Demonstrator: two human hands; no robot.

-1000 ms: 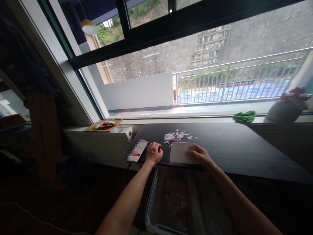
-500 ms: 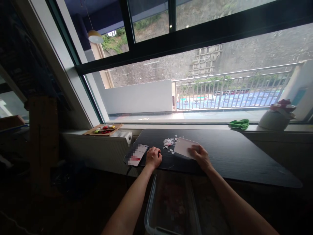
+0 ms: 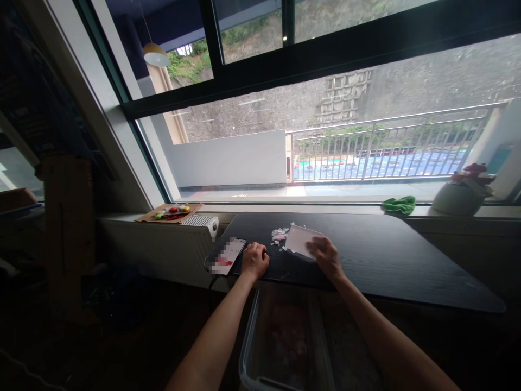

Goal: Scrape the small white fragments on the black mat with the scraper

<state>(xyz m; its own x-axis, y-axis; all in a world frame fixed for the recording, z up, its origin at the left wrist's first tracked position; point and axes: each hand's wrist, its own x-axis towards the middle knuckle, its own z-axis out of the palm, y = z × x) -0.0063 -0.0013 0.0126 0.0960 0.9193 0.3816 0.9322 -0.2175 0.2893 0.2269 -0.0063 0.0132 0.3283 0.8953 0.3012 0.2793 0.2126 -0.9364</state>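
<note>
1. My right hand (image 3: 325, 258) grips a white scraper card (image 3: 302, 240) against paper scraps (image 3: 279, 235) on the black tabletop (image 3: 386, 255).
2. My left hand (image 3: 254, 259), fisted, rests beside a phone (image 3: 228, 255); its screen is blurred.
3. A clear bin (image 3: 285, 342) sits below; a green cloth (image 3: 399, 205) lies on the sill.

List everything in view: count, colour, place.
table: 1, black, under the window
scraps: small pile, white and pink, on table left of card
card: 1, white, on table under right hand
phone: 1, lit screen, table's left edge
bin: 1, clear, below table's near edge
heater: 1, white, on sill left of table
tray: 1, brown, coloured bits on it, sill far left
cloth: 1, green, sill right
pot: 1, pale, sill far right
left hand: fisted, on table beside phone
right hand: on card
</note>
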